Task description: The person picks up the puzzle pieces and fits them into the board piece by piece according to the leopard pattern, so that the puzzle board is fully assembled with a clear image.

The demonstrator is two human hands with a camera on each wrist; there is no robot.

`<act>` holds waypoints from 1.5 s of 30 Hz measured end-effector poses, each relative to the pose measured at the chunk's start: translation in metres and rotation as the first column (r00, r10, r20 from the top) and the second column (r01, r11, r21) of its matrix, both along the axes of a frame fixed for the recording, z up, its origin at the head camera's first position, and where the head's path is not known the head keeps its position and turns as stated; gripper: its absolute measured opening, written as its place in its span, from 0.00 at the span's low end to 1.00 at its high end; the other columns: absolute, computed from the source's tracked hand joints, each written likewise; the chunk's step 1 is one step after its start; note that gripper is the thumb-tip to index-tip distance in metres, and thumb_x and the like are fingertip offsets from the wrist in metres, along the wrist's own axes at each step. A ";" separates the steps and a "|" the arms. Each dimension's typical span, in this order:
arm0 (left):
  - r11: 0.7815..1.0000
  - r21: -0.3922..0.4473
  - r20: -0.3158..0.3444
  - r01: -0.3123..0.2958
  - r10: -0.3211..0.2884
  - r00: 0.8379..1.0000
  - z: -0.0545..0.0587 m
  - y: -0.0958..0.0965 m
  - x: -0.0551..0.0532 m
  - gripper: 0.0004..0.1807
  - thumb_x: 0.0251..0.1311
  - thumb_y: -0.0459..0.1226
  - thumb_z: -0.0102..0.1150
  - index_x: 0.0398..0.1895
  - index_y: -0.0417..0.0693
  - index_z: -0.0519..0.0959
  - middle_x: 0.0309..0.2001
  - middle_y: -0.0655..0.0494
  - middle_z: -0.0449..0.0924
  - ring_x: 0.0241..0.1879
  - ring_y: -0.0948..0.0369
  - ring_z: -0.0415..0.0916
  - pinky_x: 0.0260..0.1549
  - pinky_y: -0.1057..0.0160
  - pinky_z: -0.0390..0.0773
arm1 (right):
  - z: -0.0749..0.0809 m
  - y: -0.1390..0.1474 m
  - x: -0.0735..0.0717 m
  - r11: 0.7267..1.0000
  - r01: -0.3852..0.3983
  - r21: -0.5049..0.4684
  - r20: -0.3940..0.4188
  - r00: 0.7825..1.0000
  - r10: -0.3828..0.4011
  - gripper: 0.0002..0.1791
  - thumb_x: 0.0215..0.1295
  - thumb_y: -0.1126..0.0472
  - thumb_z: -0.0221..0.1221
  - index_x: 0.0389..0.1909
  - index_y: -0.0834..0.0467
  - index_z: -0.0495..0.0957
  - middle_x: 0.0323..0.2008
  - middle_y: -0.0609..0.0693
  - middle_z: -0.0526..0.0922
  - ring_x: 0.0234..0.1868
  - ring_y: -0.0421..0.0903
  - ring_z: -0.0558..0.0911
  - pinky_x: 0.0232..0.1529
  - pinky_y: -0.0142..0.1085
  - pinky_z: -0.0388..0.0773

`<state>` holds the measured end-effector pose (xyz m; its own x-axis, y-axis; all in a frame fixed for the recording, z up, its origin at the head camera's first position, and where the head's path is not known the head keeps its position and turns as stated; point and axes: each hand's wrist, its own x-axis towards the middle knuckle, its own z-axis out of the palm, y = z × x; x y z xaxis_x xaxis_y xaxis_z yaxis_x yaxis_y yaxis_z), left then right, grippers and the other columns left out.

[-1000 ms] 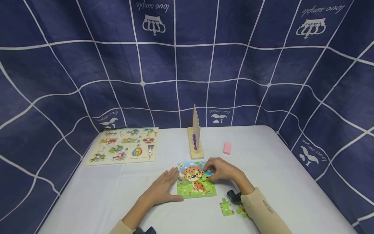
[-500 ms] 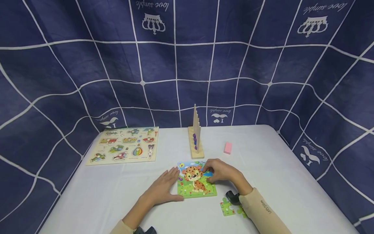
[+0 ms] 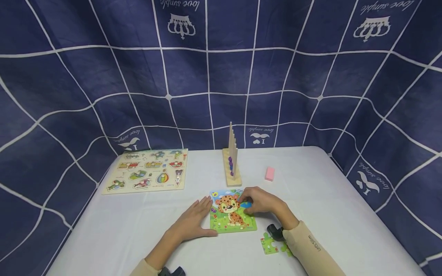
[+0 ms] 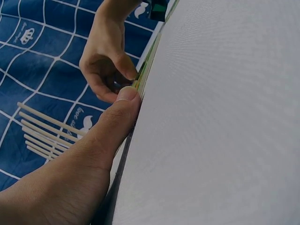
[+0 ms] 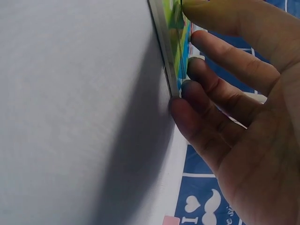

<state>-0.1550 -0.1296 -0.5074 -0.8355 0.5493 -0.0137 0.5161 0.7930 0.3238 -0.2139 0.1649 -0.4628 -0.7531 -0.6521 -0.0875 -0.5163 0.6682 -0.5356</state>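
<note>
A square leopard jigsaw puzzle (image 3: 224, 225) lies flat on the white table. My left hand (image 3: 191, 221) rests along its left side, fingers extended and thumb spread at the near left corner. My right hand (image 3: 264, 200) is over the puzzle's upper right part, thumb and curled fingertips on a puzzle piece there; the hand hides part of the picture. In the right wrist view, the thumb and index fingertip of my right hand (image 5: 253, 108) touch the puzzle face, and other fingertips reach its edge. Two loose green puzzle pieces (image 3: 268, 244) lie near the right forearm, one partly covered.
A wooden peg board with vehicle pictures (image 3: 145, 171) lies at the back left. Behind the puzzle stands a wooden rack of upright rods (image 3: 233, 161) with purple and blue beads. A pink block (image 3: 269, 173) sits to its right. Blue checked cloth (image 3: 221, 76) surrounds the table.
The green puzzle piece, tilted under my right fingers a second ago, now lies nearly level within the puzzle. My right hand has shifted slightly left; my left hand keeps its place.
</note>
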 end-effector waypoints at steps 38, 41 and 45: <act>1.000 0.007 0.001 0.002 -0.002 1.000 0.001 0.001 0.001 0.63 0.45 0.76 0.52 0.76 0.43 0.54 0.78 0.49 0.49 0.77 0.53 0.48 0.76 0.51 0.53 | -0.004 0.006 0.001 1.000 0.012 -0.025 0.007 1.000 -0.012 0.16 0.48 0.63 0.70 0.40 0.52 0.85 0.35 0.40 0.81 0.33 0.37 0.75 0.35 0.26 0.76; 1.000 0.006 0.000 0.002 -0.002 1.000 0.001 0.001 0.002 0.63 0.45 0.76 0.52 0.76 0.43 0.54 0.78 0.49 0.49 0.77 0.53 0.48 0.76 0.51 0.52 | -0.004 0.007 0.002 0.999 0.024 -0.037 0.011 1.000 -0.024 0.16 0.47 0.64 0.70 0.40 0.53 0.85 0.35 0.41 0.82 0.34 0.37 0.77 0.36 0.26 0.78; 1.000 0.006 -0.008 0.003 -0.003 1.000 0.002 0.001 0.002 0.63 0.46 0.76 0.52 0.76 0.43 0.54 0.78 0.49 0.49 0.77 0.53 0.49 0.76 0.51 0.53 | -0.003 0.010 0.004 0.998 0.046 -0.052 0.027 0.999 -0.045 0.17 0.47 0.62 0.71 0.41 0.54 0.84 0.35 0.42 0.82 0.35 0.38 0.77 0.36 0.27 0.78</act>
